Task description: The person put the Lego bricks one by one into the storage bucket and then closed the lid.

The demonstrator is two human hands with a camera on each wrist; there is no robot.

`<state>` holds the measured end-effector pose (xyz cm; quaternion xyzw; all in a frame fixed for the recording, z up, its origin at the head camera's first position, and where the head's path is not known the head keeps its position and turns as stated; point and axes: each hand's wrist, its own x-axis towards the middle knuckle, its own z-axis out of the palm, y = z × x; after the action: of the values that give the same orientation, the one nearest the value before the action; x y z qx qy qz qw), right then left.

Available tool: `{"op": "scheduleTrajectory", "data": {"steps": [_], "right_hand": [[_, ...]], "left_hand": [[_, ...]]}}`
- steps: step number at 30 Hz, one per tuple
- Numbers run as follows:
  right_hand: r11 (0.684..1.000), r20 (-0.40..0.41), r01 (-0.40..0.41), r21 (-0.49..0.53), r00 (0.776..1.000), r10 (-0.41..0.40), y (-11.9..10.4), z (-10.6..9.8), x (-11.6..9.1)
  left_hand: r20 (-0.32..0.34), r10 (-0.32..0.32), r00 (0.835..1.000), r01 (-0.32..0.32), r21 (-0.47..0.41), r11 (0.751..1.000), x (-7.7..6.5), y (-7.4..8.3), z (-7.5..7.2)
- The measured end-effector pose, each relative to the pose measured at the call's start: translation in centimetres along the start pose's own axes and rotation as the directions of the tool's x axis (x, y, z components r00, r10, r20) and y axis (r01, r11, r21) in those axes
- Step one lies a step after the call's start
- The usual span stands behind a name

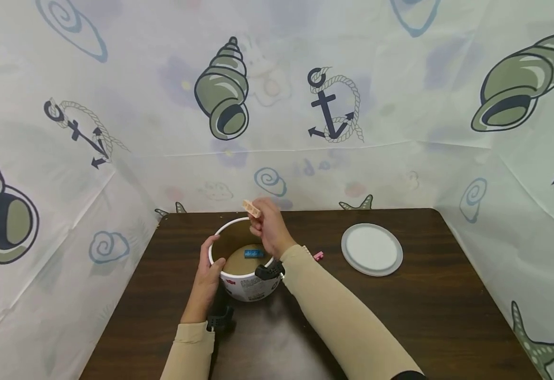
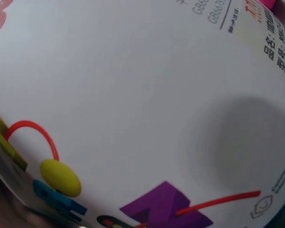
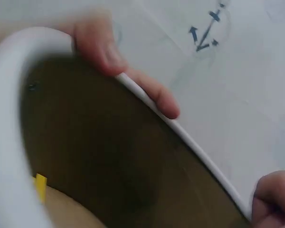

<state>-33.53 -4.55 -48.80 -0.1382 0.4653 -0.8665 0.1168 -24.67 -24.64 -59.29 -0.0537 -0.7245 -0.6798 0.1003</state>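
Observation:
A round white tub (image 1: 253, 289) with a tan inside and printed sides stands at mid-table. My left hand (image 1: 207, 279) grips its rim at the left, thumb over the edge; the right wrist view shows that thumb (image 3: 102, 50) at the white lip. Above the far side of the tub, my right hand (image 1: 271, 228) pinches a small peach-coloured toy piece (image 1: 251, 209). On the tub's floor lies a blue piece (image 1: 254, 254). A yellow piece (image 3: 41, 186) shows inside too, in the right wrist view. Printed pictures and text cover the tub's wall (image 2: 133, 104) in the left wrist view.
To the right on the dark brown table (image 1: 429, 295) lies a round white lid (image 1: 372, 249). A small pink piece (image 1: 318, 256) peeks out beside the right forearm, which partly hides it. Printed white cloth (image 1: 277, 174) hangs behind and at both sides.

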Motion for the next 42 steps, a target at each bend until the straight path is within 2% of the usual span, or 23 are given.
{"op": "scheduleTrajectory", "data": {"steps": [4,8,11,19,25,30,37,42], "right_hand": [[0.986,-0.016,-0.045,-0.158,0.999,0.043,0.9,-0.1,0.4],[0.943,0.024,-0.028,-0.332,0.999,0.038,1.2,0.3,0.1],[0.913,0.044,-0.021,-0.408,0.998,0.043,1.4,0.6,0.0],[0.887,-0.016,-0.062,-0.458,0.998,0.061,1.8,0.7,0.3],[0.859,-0.024,-0.074,-0.506,0.997,0.073,1.8,0.8,0.3],[0.856,-0.033,-0.099,-0.507,0.995,0.095,1.7,0.9,0.2],[0.857,-0.023,-0.093,-0.508,0.995,0.094,1.9,0.7,0.2],[0.853,-0.046,-0.11,-0.51,0.994,0.101,2.0,0.8,0.2]], "left_hand": [[-0.002,0.002,1.0,-0.002,-0.009,1.0,0.0,0.1,0.0],[0.006,0.011,1.0,-0.011,-0.025,1.0,0.1,0.1,-0.1],[0.006,0.018,1.0,-0.018,-0.033,0.999,0.2,0.1,-0.2],[0.007,0.0,1.0,0.0,-0.023,1.0,0.3,0.0,-0.1],[-0.002,-0.011,1.0,0.011,-0.025,1.0,0.3,-0.1,-0.1],[0.0,-0.021,1.0,0.021,-0.017,1.0,0.2,-0.2,-0.1],[0.003,-0.023,1.0,0.023,0.013,1.0,0.0,-0.2,-0.1],[0.006,-0.017,1.0,0.017,0.009,1.0,-0.1,-0.1,-0.1]]}}
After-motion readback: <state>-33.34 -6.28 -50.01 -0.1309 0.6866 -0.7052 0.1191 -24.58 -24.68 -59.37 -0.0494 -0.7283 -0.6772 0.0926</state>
